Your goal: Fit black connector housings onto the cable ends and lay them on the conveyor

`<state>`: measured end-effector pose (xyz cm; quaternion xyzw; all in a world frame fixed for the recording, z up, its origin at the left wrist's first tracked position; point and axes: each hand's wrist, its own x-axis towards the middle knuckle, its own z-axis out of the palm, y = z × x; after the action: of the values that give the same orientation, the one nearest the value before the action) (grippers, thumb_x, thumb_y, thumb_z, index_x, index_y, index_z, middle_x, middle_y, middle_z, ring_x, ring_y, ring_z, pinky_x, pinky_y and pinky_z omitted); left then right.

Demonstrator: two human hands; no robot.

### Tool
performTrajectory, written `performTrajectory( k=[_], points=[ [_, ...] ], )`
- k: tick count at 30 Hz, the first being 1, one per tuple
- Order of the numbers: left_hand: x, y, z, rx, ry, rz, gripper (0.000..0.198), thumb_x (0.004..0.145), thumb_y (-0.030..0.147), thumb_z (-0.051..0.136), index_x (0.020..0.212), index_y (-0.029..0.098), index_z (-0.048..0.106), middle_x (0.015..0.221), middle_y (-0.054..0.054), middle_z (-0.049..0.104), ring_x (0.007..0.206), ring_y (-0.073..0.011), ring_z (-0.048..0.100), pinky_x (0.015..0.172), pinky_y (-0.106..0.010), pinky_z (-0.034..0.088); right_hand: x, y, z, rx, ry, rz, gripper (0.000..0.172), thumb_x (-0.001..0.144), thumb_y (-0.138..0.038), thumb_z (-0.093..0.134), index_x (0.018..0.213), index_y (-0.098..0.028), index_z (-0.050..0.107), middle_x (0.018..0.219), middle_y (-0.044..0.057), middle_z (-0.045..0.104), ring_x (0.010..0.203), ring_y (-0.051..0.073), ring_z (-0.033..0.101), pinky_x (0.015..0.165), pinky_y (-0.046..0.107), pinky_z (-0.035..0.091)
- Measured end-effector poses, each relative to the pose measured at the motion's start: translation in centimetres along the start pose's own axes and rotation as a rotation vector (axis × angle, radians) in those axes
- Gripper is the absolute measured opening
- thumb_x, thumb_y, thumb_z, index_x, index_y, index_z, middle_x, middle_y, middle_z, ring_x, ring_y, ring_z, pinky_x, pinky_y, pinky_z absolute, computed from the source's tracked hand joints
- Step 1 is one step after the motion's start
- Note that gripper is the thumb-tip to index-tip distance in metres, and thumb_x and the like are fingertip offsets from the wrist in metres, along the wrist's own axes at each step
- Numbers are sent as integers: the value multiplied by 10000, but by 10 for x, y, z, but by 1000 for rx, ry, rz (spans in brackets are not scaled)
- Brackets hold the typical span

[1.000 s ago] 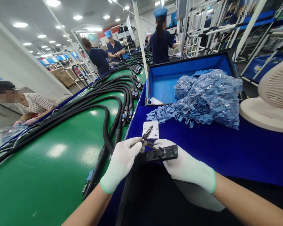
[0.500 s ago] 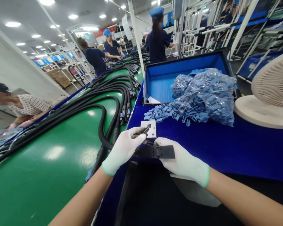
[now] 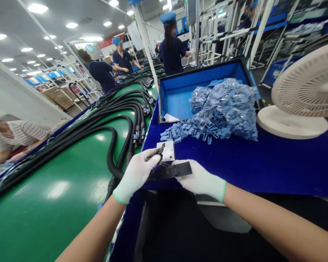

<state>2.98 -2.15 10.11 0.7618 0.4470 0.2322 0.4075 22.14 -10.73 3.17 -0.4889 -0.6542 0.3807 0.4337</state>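
The left gloved hand pinches a small ribbed black connector between its fingertips, held up where it can be seen above a white plate. The right gloved hand, partly curled, grips a flat black slotted bracket low over the blue-covered bench (bagged blue clips lie within easy reach).

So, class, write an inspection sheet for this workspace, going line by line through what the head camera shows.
Surface: blue-covered bench beside a green conveyor belt.
Job's things: flat black plastic piece, ribbed black part, white plate.
Clutter: bagged blue plastic parts, loose blue parts, open blue-lined case, fan.
Hands: gloved left hand pinches the ribbed part; gloved right hand holds the flat piece.
Cables: black hoses lie along the belt.
Surroundings: co-worker in a blue cap, white frame racks.
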Motion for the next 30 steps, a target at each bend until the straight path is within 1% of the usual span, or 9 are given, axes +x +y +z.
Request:
performTrajectory(
  k=[3, 5, 7, 9, 12, 15, 19, 21, 30],
  points=[
    [1, -5, 4, -177, 7, -18, 397, 922, 396, 688, 1252, 175, 699, 1223, -80, 726, 1083, -244, 681, 952, -335, 522, -12, -10, -17, -220, -16, 56, 235, 773, 8, 532, 825, -175, 672, 839, 74, 721, 766, 227, 668, 738, 339, 530],
    [1, -13, 7, -310, 19, -40, 471, 907, 436, 714, 1274, 145, 668, 1174, -110, 726, 940, -222, 692, 829, -318, 540, -20, -10, -28, -353, 87, 109, 282, 759, 10, 581, 947, -158, 708, 990, 141, 732, 943, 298, 682, 865, 417, 534],
    [1, -17, 9, -426, 2, -73, 545, 896, 468, 734, 1309, 126, 636, 1144, -127, 718, 852, -201, 677, 759, -304, 535, -26, -10, -36, -360, 158, 80, 482, 742, -38, 686, 1209, -154, 677, 1242, 177, 677, 1180, 356, 612, 1020, 494, 479],
    [0, -17, 9, -464, -54, -83, 575, 900, 453, 736, 1358, 130, 608, 1171, -131, 708, 871, -202, 674, 772, -306, 534, -30, -13, -39, -226, 87, 4, 656, 746, -95, 752, 1371, -210, 590, 1375, 126, 617, 1266, 318, 570, 1092, 478, 442],
    [-3, -8, 7, -353, -119, -47, 500, 915, 372, 716, 1366, 175, 626, 1256, -100, 696, 1034, -230, 669, 896, -323, 523, -30, -22, -35, 22, -20, -80, 517, 788, -99, 738, 1271, -254, 638, 1281, 32, 664, 1170, 219, 620, 1063, 381, 459],
    [-9, 1, 8, -184, -98, 17, 363, 900, 251, 690, 1263, 223, 696, 1246, -37, 705, 1148, -231, 639, 1020, -329, 477, -25, -28, -28, 117, 57, -60, 415, 764, -86, 741, 1149, -219, 665, 1168, 25, 687, 1089, 208, 632, 993, 358, 469],
    [-21, 6, 13, 25, -57, 217, 280, 891, 159, 663, 1136, 270, 738, 1136, 7, 695, 1098, -201, 629, 1017, -310, 456, -14, -26, -23, 322, 160, 42, 355, 734, -125, 740, 1064, -180, 620, 950, 4, 660, 836, 174, 600, 772, 311, 478],
    [-25, 8, 16, 69, -73, 275, 249, 896, 165, 666, 1104, 270, 753, 1122, -4, 680, 1086, -207, 622, 994, -313, 463, -9, -22, -20, 398, 151, 69, 363, 727, -143, 745, 1053, -182, 592, 919, -10, 634, 794, 161, 567, 725, 296, 465],
    [-35, 6, 33, 106, -52, 247, 281, 928, 185, 638, 1161, 288, 757, 1011, -23, 659, 963, -211, 624, 877, -316, 493, 0, -12, -14, 498, 34, 157, 563, 606, -92, 788, 1113, -197, 566, 978, -5, 624, 863, 176, 585, 750, 307, 495]
  ],
)
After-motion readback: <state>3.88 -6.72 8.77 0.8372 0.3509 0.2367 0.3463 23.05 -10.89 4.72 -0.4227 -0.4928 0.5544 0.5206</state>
